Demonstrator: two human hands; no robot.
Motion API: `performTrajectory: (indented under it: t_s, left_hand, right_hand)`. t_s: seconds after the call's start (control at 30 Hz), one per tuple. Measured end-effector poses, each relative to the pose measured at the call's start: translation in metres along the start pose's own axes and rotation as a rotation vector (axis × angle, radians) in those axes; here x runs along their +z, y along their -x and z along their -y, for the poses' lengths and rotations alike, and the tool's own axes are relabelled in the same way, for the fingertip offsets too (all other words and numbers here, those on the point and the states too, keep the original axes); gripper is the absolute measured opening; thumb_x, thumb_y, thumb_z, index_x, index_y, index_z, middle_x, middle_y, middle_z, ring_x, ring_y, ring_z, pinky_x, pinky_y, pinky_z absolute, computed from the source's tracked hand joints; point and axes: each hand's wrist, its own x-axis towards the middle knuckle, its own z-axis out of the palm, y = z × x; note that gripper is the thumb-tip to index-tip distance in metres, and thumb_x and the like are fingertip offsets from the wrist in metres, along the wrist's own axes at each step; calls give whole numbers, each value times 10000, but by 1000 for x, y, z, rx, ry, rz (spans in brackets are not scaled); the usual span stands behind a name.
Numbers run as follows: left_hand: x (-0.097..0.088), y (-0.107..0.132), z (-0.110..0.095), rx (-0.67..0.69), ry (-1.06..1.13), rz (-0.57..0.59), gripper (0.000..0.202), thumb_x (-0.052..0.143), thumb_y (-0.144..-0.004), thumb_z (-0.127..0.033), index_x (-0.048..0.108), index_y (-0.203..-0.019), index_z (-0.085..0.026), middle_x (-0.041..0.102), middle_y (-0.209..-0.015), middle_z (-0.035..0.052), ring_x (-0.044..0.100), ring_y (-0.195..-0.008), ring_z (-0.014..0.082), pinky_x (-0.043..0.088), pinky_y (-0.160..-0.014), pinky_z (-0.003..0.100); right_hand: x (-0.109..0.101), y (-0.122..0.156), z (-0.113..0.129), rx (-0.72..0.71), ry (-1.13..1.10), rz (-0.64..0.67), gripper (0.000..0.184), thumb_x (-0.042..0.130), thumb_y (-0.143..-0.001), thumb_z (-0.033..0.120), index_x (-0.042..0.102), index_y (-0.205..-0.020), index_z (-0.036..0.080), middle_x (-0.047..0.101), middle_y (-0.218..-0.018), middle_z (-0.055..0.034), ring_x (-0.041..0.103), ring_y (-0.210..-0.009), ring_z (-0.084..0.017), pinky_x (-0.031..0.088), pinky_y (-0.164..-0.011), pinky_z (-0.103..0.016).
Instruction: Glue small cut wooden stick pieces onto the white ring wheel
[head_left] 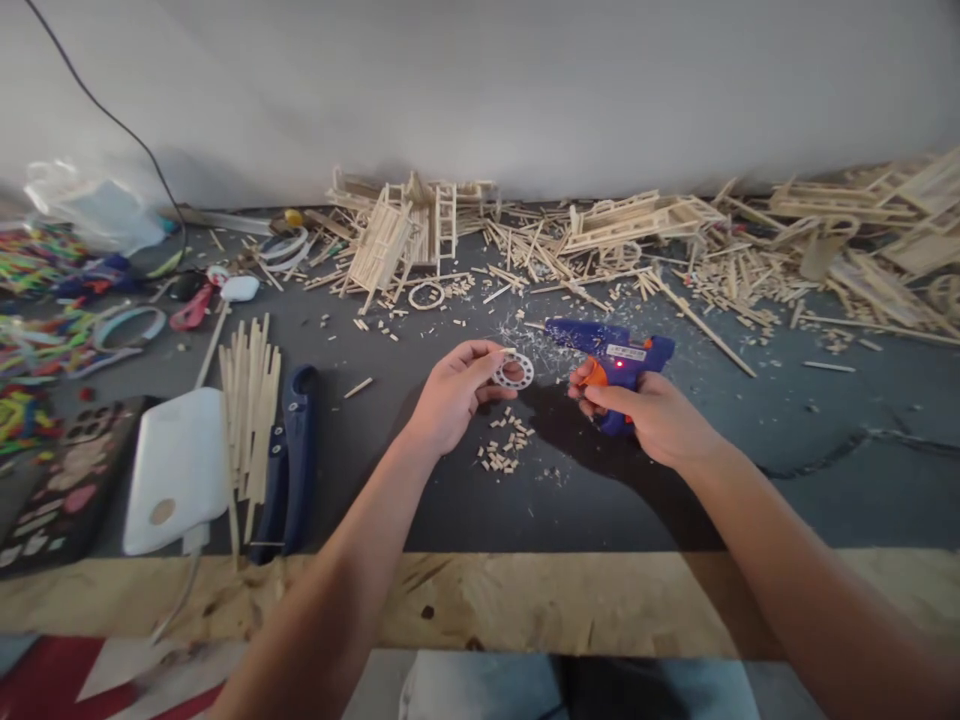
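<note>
Near the centre of the frame, the left hand (454,395) is pinching a pale ring (527,371) by its left edge, thumb and fingers meeting on the rim and the rest of it sticking out to the right. The ring is probably weighing very little and likely behaving as a stiff but fragile piece; its outer rim is offering the best hold, leaving most of the face uncovered. Just right of centre, the right hand (664,420) is wrapping around the handle of a glue gun (585,333), fingers lying at the orange trigger (595,374); whether they are pressing it, I cannot tell. The gun is likely feeling heavier and hard, its handle giving the safe grip and its nozzle (534,325) possibly running hot.

The ring is looking flat and round, showing a large opening and small dark holes around its band. The gun is showing a blue body, a pale label (626,352) and a glowing red light (619,364), its nozzle pointing left. Below the ring, small wooden pieces (504,448) are lying loose on the dark tabletop (465,515), looking light and dry
</note>
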Motion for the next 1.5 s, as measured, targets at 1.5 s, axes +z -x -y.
performTrajectory:
  t_s: [1.5]
  left_hand:
    - [-2,3,-8,-58,75,26,103,648,-814,-246,612,-826,-151,674,-739,37,634,-660,117,538,-555,196]
  right_hand:
    - [9,0,-7,120,-5,-4,336,728,-714,432,538,-586,186,466,-514,64,519,-381,-110,404,-424,-268]
